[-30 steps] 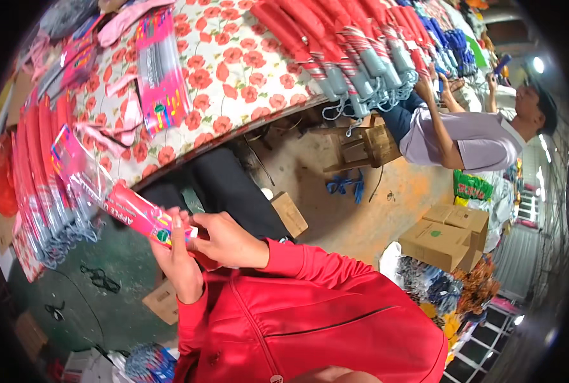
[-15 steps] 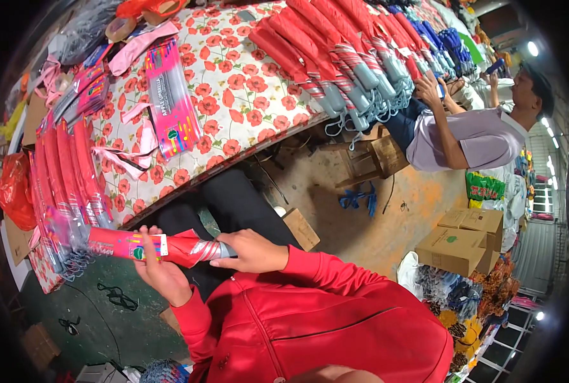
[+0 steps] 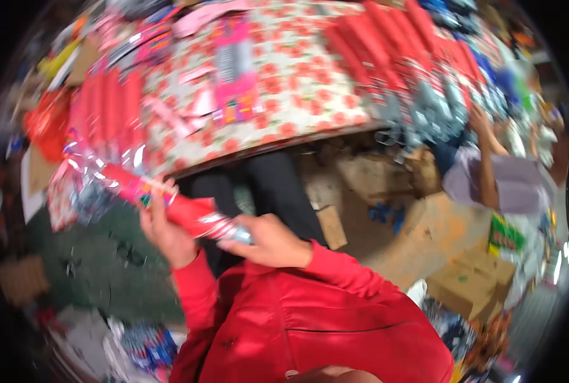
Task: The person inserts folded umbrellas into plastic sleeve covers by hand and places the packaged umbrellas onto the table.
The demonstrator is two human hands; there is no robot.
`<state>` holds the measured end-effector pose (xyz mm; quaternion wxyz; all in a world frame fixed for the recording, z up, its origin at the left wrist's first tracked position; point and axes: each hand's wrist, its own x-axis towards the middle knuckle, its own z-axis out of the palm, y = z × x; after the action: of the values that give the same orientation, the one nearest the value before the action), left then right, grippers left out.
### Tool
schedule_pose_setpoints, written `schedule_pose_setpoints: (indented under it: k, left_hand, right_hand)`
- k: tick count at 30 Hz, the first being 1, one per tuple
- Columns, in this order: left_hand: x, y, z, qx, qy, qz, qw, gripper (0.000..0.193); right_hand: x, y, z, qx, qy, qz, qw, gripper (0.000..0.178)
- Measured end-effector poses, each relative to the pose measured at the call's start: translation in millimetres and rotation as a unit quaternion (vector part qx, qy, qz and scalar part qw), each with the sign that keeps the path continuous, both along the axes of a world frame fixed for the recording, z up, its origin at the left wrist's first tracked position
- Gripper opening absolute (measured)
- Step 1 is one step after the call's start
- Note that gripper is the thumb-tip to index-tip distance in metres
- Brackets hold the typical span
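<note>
A folded red umbrella (image 3: 192,214) lies slantwise across my lap, its far end inside a clear and pink plastic sleeve (image 3: 126,183). My left hand (image 3: 168,233) is closed around the sleeve's mouth and the red cloth. The grey handle end, next to a red-and-white striped band, is gripped by my right hand (image 3: 277,241). Beyond the sleeve, several red umbrellas (image 3: 109,108) in clear wrapping lie side by side at the table's left end. A flat pink printed sleeve (image 3: 236,96) rests on the table. Motion blurs the picture.
The table (image 3: 284,121) has a poppy-patterned cover. A pile of red umbrellas with grey handles (image 3: 399,57) lies at its far right. A co-worker (image 3: 498,175) in a light shirt is at the right. Brown cartons (image 3: 469,281) stand on the floor, with a wooden stool (image 3: 421,169) nearer the table.
The view has turned, so the table and piles appear shifted rightward. The umbrella now slants more, its sleeved end higher, still held by both hands.
</note>
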<state>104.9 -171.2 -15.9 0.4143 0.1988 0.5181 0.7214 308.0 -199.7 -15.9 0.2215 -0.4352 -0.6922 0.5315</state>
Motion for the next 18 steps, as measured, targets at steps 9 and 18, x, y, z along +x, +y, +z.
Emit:
schedule_pose_setpoints:
  k: [9, 18]
  left_hand:
    - [10.7, -49.3, -1.3, -0.069, -0.095, -0.027, 0.993, 0.028]
    - [-12.0, -44.7, 19.0, -0.002, -0.045, -0.067, 0.997, 0.031]
  right_hand:
    - [-39.4, -18.0, 0.4, -0.138, 0.026, -0.007, 0.99, 0.026]
    - [-52.7, -13.9, 4.6, -0.603, 0.37, 0.036, 0.706, 0.021]
